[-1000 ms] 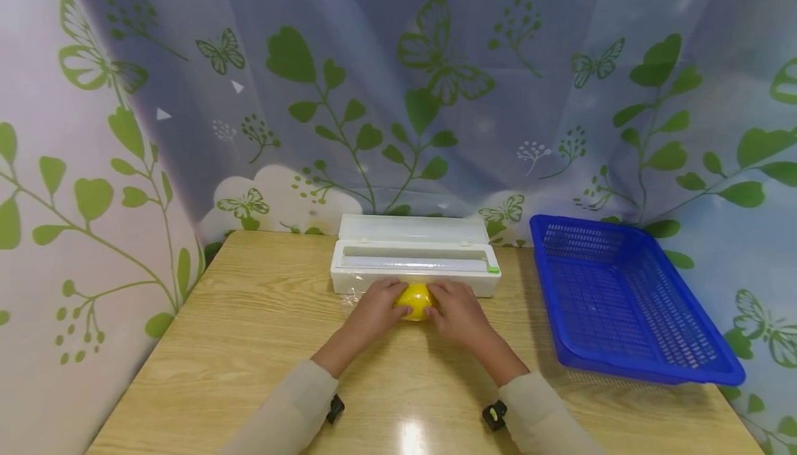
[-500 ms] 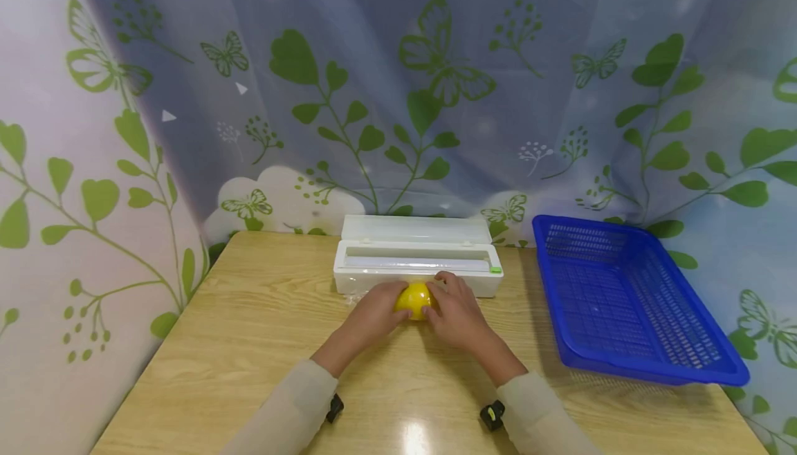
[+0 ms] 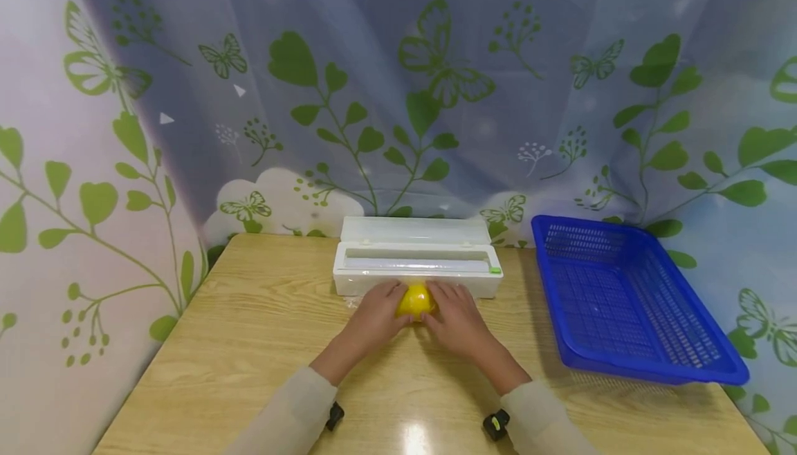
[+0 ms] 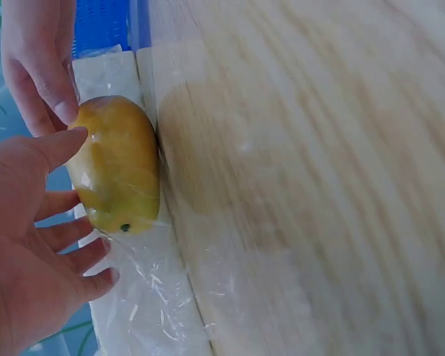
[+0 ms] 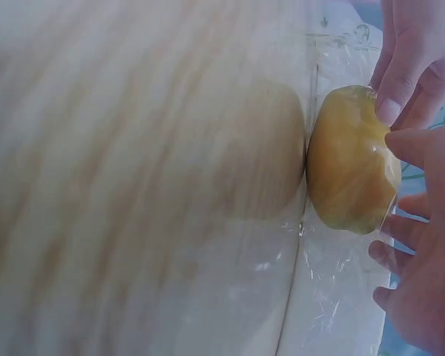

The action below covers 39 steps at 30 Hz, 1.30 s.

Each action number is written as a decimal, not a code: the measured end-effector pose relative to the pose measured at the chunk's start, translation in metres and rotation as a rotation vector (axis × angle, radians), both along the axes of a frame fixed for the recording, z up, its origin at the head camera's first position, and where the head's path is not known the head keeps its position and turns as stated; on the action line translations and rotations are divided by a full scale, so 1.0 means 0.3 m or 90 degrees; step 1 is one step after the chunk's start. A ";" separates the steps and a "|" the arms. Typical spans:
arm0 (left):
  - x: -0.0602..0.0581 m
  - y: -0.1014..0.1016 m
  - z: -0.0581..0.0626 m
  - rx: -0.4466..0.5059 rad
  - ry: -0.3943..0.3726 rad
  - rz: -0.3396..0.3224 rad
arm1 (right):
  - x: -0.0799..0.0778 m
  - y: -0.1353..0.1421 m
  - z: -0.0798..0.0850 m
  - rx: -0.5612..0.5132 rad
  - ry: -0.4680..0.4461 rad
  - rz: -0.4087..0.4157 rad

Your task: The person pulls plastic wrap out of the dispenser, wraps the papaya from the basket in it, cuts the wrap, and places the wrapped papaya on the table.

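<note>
A yellow mango (image 3: 416, 301) with clear cling film over it rests on the table in front of a white cling film dispenser (image 3: 417, 282). My left hand (image 3: 376, 310) holds its left side, thumb on the near face. From the right, my right hand (image 3: 457, 313) holds the other side, and the two thumbs come close together. Seen from the left wrist, shiny film (image 4: 152, 297) spreads beside the mango (image 4: 122, 167), with my left fingers spread near its end. The right wrist view has my right thumb on the film-covered mango (image 5: 354, 163).
The dispenser's lid (image 3: 416, 229) stands open at the back, showing the film roll (image 3: 414, 263) and a green slider (image 3: 495, 270). A blue plastic basket (image 3: 554, 303) stands on the right side of the wooden table (image 3: 249, 344). A patterned curtain (image 3: 373, 81) hangs behind.
Both hands stay at the mango. The right fingers lifted slightly half a second ago and now lie lower against it; the thumbs have moved closer together below it.
</note>
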<state>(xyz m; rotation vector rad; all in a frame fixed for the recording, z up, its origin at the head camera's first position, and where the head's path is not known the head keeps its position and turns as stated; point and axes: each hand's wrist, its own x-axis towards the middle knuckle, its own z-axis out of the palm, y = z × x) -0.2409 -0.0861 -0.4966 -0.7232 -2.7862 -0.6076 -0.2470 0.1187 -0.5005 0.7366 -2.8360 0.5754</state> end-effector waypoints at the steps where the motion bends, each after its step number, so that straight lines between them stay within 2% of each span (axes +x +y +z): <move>1: 0.003 -0.001 0.001 -0.009 0.005 0.004 | 0.002 0.002 0.000 0.004 0.002 0.003; 7: 0.013 -0.010 0.003 -0.015 0.019 0.010 | 0.020 0.013 0.008 0.002 0.008 0.019; 10: 0.017 -0.013 0.006 -0.010 0.026 0.014 | 0.029 0.015 0.018 -0.025 -0.003 0.014; 16: 0.019 0.000 0.029 0.027 0.041 0.012 | 0.022 0.054 0.045 -0.179 -0.050 -0.040; 19: 0.008 0.018 0.041 0.049 0.053 0.003 | -0.008 0.092 0.043 -0.259 -0.021 -0.079; 25: -0.035 0.073 0.063 0.078 0.074 -0.013 | -0.100 0.189 -0.006 -0.343 0.076 -0.172; 27: -0.052 0.095 0.069 0.090 0.072 -0.011 | -0.129 0.218 -0.028 -0.370 0.088 -0.184; 30: -0.079 0.135 0.081 0.109 0.057 -0.006 | -0.169 0.252 -0.054 -0.422 0.101 -0.170; 34: -0.118 0.198 0.092 0.110 0.026 -0.006 | -0.205 0.281 -0.077 -0.497 0.072 -0.156; 39: -0.164 0.276 0.107 0.091 0.009 -0.019 | -0.220 0.304 -0.086 -0.569 0.004 -0.149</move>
